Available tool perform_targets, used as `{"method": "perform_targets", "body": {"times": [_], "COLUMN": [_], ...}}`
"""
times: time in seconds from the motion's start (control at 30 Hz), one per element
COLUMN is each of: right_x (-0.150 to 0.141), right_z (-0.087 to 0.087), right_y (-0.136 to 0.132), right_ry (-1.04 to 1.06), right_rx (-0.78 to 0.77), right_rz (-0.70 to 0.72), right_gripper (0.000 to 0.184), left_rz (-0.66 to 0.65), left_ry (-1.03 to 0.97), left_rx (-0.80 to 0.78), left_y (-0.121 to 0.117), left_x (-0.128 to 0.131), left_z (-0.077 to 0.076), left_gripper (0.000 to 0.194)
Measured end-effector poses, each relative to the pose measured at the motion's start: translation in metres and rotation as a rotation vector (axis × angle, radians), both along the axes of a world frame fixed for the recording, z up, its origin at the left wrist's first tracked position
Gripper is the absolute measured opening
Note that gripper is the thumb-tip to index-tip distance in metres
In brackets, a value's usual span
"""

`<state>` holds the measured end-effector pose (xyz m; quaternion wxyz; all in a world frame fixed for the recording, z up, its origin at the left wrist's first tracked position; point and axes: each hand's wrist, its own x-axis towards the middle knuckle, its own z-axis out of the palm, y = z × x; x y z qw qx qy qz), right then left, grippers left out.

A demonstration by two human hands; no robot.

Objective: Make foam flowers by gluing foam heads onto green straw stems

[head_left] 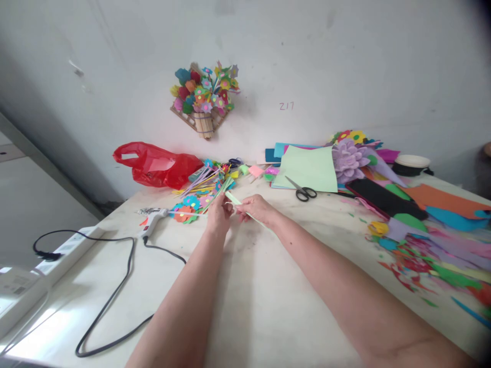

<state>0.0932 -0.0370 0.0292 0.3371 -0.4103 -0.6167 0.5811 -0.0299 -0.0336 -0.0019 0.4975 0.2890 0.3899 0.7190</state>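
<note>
Over the middle of the table, a pale green strip (233, 198) of paper or thin foam runs slantwise between my hands. My left hand (219, 213) pinches it near its far end, with the fingers closed. Closed as well, my right hand (256, 209) grips the strip a little farther along, and its tail hangs under my right wrist. Just left of my left hand are cut flower shapes (190, 208) in blue, orange and pink. A white glue gun (153, 224) lies beyond them, a glue stick in its back. My fingertips partly hide the strip.
Black-handled scissors (306, 193) lie by a pale green sheet (307, 168). Coloured scraps (414, 255) cover the right side. A red plastic bag (161, 166) and thin coloured sticks (201, 181) are at the back left. The black cord (128, 276) loops across the left.
</note>
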Motion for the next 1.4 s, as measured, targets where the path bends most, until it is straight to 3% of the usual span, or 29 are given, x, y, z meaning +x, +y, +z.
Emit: {"method": "perform_targets", "body": {"times": [0.17, 0.3, 0.7, 1.13, 1.4], "right_x": [0.002, 0.002, 0.000, -0.005, -0.004], "right_z": [-0.006, -0.010, -0.004, -0.003, -0.005], "right_y": [0.005, 0.009, 0.005, -0.004, -0.004], "right_ry": [0.009, -0.015, -0.018, -0.038, -0.027], "right_rx": [0.013, 0.039, 0.036, 0.009, -0.019], "right_rz": [-0.004, -0.006, 0.024, 0.055, 0.014], "right_gripper": [0.023, 0.022, 0.024, 0.023, 0.021], "left_rz": [-0.087, -0.180, 0.064, 0.259, 0.207], "left_ry": [0.097, 0.254, 0.339, 0.106, -0.072], "left_rx": [-0.068, -0.005, 0.056, -0.046, -0.058], "left_y": [-0.003, -0.004, 0.003, 0.006, 0.002], "left_x": [0.000, 0.002, -0.002, -0.008, -0.006], "left_z": [0.001, -0.002, -0.009, -0.008, 0.000], "left_gripper": [0.036, 0.032, 0.031, 0.023, 0.028]}}
